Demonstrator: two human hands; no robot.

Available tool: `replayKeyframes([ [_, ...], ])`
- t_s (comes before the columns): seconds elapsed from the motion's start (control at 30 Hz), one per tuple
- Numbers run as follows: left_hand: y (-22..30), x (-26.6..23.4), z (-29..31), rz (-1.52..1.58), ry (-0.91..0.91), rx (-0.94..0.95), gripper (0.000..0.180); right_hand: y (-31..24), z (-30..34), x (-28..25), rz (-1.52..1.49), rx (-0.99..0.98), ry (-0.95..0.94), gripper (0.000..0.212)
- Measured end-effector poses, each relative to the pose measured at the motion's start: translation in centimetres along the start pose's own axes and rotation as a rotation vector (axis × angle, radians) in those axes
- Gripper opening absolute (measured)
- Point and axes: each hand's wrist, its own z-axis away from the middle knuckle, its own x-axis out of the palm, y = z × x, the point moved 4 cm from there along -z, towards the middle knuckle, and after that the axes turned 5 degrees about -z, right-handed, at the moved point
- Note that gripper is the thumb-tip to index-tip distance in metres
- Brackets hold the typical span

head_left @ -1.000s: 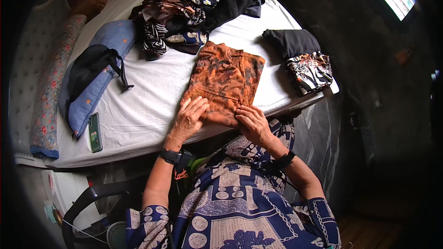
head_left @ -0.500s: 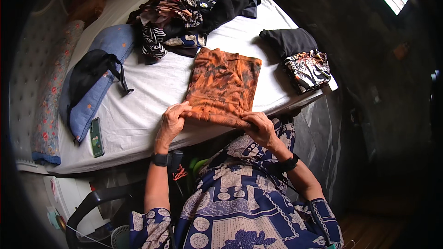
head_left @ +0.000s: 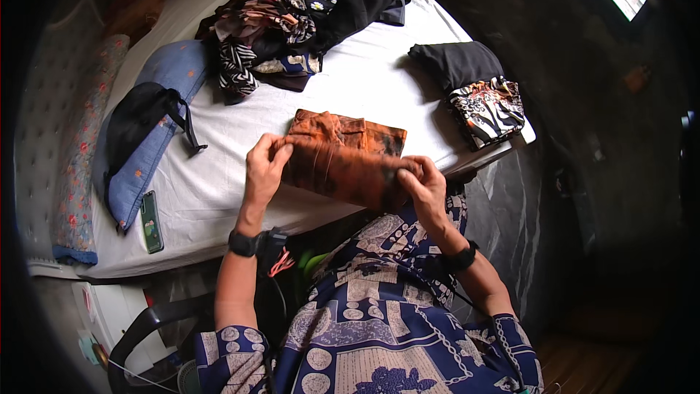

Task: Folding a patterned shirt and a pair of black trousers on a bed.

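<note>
An orange garment with dark mottling [head_left: 339, 168] lies at the near edge of the bed, partly doubled over. My left hand [head_left: 264, 164] pinches its near-left corner, thumb on top. At the opposite corner my right hand [head_left: 425, 181] grips the same edge between thumb and fingers. Between both hands the near part is lifted and slightly blurred, while the far part rests flat on the sheet. What kind of garment it is I cannot tell.
The bed's white sheet [head_left: 226, 149] spreads beneath. Rumpled clothes [head_left: 292, 22] are heaped at the far side. On the right sit a folded black garment [head_left: 463, 64] and a patterned one [head_left: 487, 111]. A blue pillow [head_left: 164, 73], black bag [head_left: 138, 124] and phone [head_left: 151, 222] lie left.
Both hands have risen and moved away from me, lifting the garment's near edge up and over toward its far part. The garment now looks shorter from near to far.
</note>
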Motion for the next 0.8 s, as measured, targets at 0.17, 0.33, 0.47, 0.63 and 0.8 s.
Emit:
replayKeyframes([
  [0.17, -3.8, 3.8, -5.1, -0.321, 0.198, 0.053, 0.019, 2.5, -5.8, 0.6, -0.107, 0.013, 0.184, 0.015],
  [0.33, -6.1, 6.0, -7.6, -0.477, 0.126, 0.025, 0.021, 4.1, -9.2, 0.0, 0.155, -0.076, 0.286, 0.018],
  [0.47, -7.8, 7.0, -8.2, -0.664, 0.09, -0.026, 0.023, 4.4, -9.7, 0.0, 0.444, -0.024, 0.316, 0.028],
  [0.63, -7.9, 7.6, -8.2, -0.72, 0.106, -0.039, 0.023, 4.6, -10.5, -0.7, 0.571, 0.015, 0.291, 0.031],
  [0.8, -8.5, 6.0, -7.8, -0.513, 0.132, -0.059, 0.03, 4.1, -10.0, -0.5, 0.613, -0.023, 0.239, 0.032],
])
